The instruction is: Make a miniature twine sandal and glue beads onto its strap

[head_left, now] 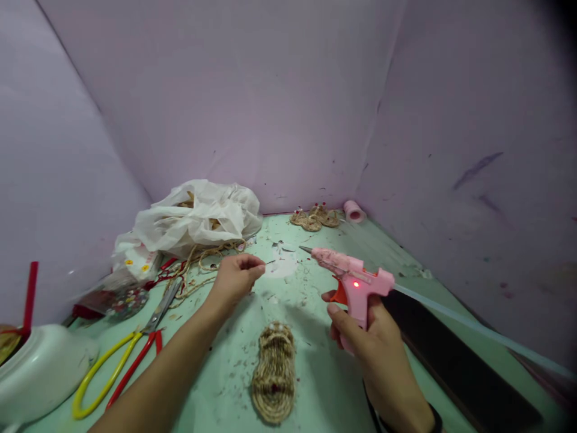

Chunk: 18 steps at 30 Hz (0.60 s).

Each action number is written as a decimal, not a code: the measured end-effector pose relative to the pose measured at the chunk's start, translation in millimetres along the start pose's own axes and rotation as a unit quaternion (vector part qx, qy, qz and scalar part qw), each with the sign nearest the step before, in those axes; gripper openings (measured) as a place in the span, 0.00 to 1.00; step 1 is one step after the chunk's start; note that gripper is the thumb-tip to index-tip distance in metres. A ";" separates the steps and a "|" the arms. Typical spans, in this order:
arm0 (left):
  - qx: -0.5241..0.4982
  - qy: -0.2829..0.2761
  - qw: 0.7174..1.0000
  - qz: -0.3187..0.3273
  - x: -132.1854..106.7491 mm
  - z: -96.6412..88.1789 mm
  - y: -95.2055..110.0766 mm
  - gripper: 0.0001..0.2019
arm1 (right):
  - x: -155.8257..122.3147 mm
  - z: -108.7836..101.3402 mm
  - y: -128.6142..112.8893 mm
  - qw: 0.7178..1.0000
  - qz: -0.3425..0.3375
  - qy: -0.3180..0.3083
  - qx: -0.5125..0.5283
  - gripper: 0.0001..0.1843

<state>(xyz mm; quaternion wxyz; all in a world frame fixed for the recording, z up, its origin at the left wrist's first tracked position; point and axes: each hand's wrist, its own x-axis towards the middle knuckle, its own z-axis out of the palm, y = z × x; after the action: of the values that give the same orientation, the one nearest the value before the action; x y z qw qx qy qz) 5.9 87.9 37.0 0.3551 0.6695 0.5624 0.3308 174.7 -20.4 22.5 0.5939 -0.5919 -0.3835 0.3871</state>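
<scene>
My right hand (372, 346) is wrapped round the grip of a pink hot glue gun (356, 279), with a finger by its orange trigger. The gun's red light is lit and its metal nozzle points left. My left hand (238, 276) is closed in a pinch over the table; a thin dark sliver shows at the fingertips, too small to name. Between my forearms a small slipper-shaped piece of coiled twine (274, 373) lies on the table, apart from both hands. A pale glue stick (451, 313) trails from the back of the gun.
Left of my arm lie yellow-handled scissors (128, 349), red-handled pliers (142, 364), loose twine (193, 270), a bag of beads (126, 300) and a white bowl (49, 367). Behind are a plastic bag (202, 213), small twine slippers (311, 219) and a pink roll (354, 211). A dark slab (460, 361) lies right.
</scene>
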 end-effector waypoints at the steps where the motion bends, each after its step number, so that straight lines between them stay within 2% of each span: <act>1: -0.031 0.008 0.999 -0.022 -8.5 -7.2 -1.7 0.11 | -2.2 0.4 -1.7 1.000 0.008 -0.025 0.014 0.20; 3: -0.121 0.009 0.990 -0.075 -26.2 -18.3 -5.5 0.11 | -6.2 -1.4 -5.7 0.997 0.020 -0.070 0.034 0.20; 5: -0.229 -0.011 0.966 -0.122 -40.8 -24.0 -8.7 0.11 | -9.2 -6.4 -9.1 0.994 0.021 -0.099 0.038 0.19; 8: -0.356 -0.048 0.920 -0.153 -53.7 -23.2 -10.0 0.11 | -11.3 -15.0 -9.7 0.993 0.018 -0.118 0.019 0.16; 10: -0.421 -0.072 0.888 -0.172 -59.4 -17.5 -7.6 0.11 | -11.6 -15.8 -7.0 0.994 0.027 -0.107 0.011 0.16; 13: -0.466 -0.100 0.856 -0.202 -69.6 -4.6 0.5 0.11 | -12.6 -4.7 -2.7 0.995 0.048 -0.089 0.014 0.18; 18: -0.488 -0.084 0.842 -0.215 -84.6 12.7 14.1 0.11 | -18.7 26.9 -11.3 0.996 0.040 -0.078 0.003 0.16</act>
<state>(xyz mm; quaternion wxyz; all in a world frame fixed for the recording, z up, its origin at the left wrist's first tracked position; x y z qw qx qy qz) 11.4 1.4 38.5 0.7440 0.2975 0.4264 0.4198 142.6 -26.6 34.0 0.5478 -0.5730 -0.4036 0.4569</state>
